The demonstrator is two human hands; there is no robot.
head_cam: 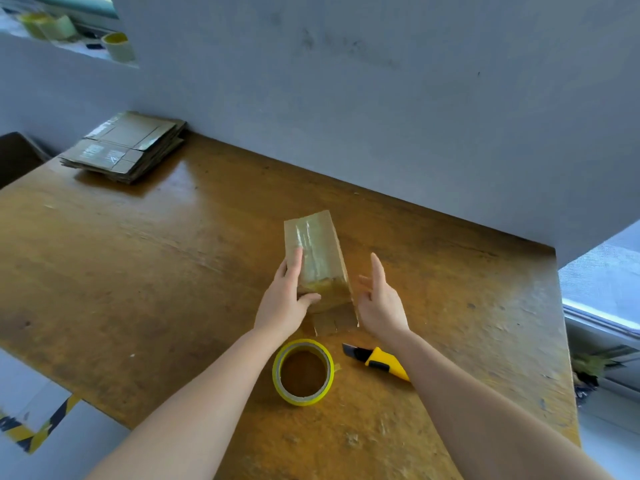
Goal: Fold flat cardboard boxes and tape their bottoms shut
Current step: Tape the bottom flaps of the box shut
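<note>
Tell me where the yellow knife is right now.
In the head view, the yellow knife lies on the table, just right of the tape roll and partly under the right forearm, nearer the person than the box.

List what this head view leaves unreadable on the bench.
Head view: box underside and left side, hidden by the box itself and the left hand gripping it.
Head view: utility knife rear end, under the right forearm.
Head view: labels on the flat cardboard stack, too small.
Head view: rolls on the ledge, blurred and small.
</note>
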